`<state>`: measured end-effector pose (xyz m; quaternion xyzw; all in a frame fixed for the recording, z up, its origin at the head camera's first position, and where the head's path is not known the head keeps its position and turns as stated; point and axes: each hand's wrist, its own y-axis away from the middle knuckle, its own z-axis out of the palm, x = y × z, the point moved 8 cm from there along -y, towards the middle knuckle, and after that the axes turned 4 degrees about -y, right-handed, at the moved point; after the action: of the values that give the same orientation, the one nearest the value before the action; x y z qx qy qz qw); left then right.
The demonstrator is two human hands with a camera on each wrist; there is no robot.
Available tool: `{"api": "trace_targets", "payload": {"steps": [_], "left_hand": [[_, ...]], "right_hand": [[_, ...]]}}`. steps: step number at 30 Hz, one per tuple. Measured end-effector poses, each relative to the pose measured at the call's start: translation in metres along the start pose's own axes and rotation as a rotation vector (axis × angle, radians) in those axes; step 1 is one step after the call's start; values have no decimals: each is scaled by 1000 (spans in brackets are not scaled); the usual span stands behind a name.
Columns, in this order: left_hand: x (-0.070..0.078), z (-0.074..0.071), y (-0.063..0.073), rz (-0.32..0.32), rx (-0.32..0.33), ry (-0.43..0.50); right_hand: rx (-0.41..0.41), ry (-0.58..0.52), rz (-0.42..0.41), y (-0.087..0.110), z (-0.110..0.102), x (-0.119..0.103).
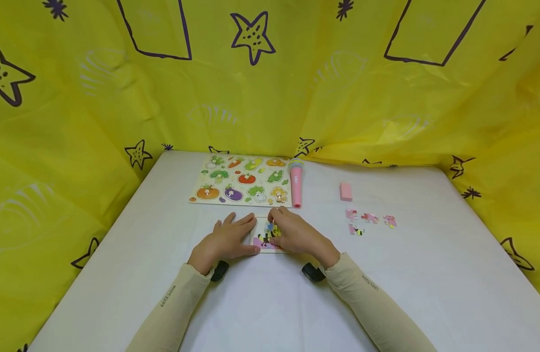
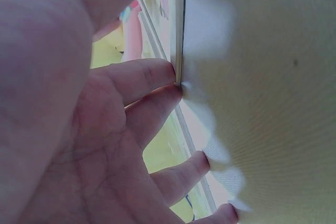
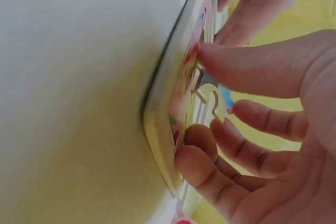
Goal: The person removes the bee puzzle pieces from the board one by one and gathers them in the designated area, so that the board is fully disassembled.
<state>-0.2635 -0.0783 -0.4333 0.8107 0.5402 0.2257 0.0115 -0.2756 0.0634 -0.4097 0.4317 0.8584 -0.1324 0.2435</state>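
Note:
A small picture puzzle tray lies on the white table, partly filled with pink pieces showing a black-and-yellow bee. Spread out, my left hand rests along its left side, fingertips against the tray's edge and thumb by the near corner. My right hand curls over the tray's right part and hides much of it. Between its thumb and fingers, a jigsaw piece is pinched, tilted up from the tray. The right thumb reaches down to the picture surface, and other fingertips touch the tray's rim.
Beyond the hands lies a wooden vegetable knob puzzle, with a pink toy microphone along its right side. Farther right are a pink block and several loose jigsaw pieces. A yellow patterned curtain encloses the table's back and sides.

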Motion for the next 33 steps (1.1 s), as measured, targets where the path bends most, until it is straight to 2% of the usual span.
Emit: {"api": "trace_targets", "payload": {"steps": [3, 7, 10, 18, 25, 33], "left_hand": [[0, 0, 0, 0, 4, 1], [0, 0, 0, -3, 6, 6], [0, 0, 0, -5, 8, 4], [1, 0, 1, 0, 12, -4], [1, -2, 1, -9, 11, -1], [1, 0, 2, 5, 12, 14]], "right_hand": [[27, -19, -26, 3, -5, -4], [83, -103, -122, 5, -13, -11], [104, -170, -156, 4, -15, -10], [143, -311, -82, 4, -15, 3], [223, -339, -19, 12, -30, 13], [278, -369, 24, 35, -48, 30]]}}
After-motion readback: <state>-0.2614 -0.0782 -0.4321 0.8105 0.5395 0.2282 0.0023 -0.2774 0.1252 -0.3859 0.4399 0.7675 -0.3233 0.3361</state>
